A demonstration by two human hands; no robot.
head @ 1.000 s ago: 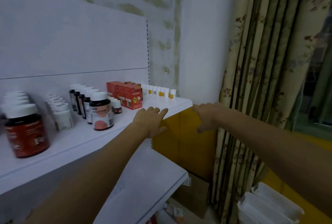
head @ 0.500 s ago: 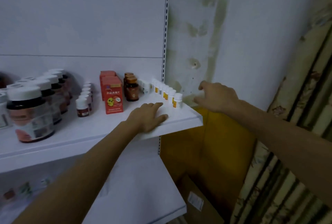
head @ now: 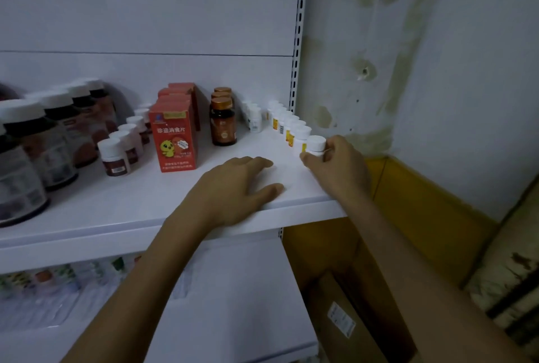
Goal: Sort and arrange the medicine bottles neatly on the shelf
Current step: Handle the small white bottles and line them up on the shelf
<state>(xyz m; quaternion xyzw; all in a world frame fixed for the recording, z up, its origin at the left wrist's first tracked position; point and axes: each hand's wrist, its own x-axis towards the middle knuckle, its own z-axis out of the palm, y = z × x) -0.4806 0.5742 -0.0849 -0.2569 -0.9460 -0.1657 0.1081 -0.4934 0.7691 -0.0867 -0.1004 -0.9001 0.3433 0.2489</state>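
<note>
Medicine bottles [head: 223,126] stand in rows on white shelf [head: 140,205] by stained wall [head: 437,77]. Right hand [head: 341,167] pinches front small white bottle [head: 316,143] at shelf's right end. Left hand [head: 230,187] rests flat on shelf, fingers relaxed.

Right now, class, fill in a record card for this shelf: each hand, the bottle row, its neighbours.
Left: left hand rests flat on the shelf, holding nothing
Right: right hand grips the front white bottle
Row: white bottle row runs front to back along the shelf's right edge
Neighbours: brown bottles and red boxes to the row's left
</note>
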